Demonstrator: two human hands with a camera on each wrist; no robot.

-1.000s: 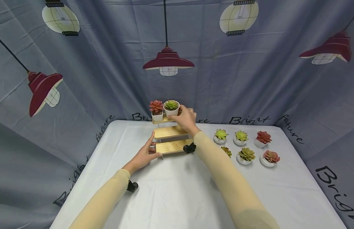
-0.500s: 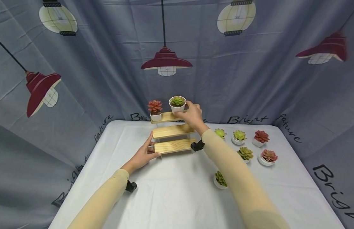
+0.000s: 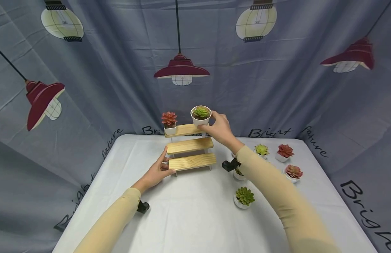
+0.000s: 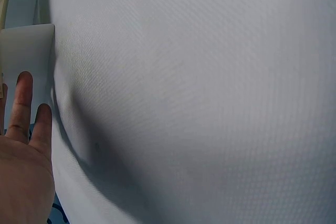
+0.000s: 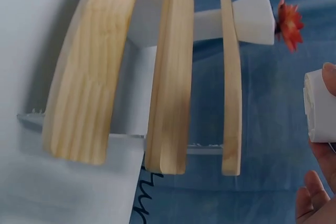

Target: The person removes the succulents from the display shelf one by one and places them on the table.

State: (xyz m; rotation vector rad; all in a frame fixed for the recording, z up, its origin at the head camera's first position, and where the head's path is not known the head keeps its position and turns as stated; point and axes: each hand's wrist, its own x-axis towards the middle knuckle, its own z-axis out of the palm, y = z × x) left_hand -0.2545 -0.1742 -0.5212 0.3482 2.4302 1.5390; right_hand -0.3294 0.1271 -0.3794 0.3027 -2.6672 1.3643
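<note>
A three-tier wooden plant stand stands on the white-covered table. My left hand holds its left end, thumb at the front corner of the lowest board and index finger by the middle board. The left wrist view shows other fingers stretched along the white end panel. My right hand grips a round white pot with a green succulent, over the right end of the top board. In the right wrist view that pot is beyond the board's edge. A red succulent in a square white pot sits on the top board's left end.
Right of the stand are several potted succulents, including a green one near the front, a yellow-green one and two reddish ones. My right forearm hides others. A grey-blue curtain hangs close behind the table.
My right hand has moved the green succulent's pot rightward, from beside the red succulent to the top board's right end. My left hand keeps its place on the stand.
</note>
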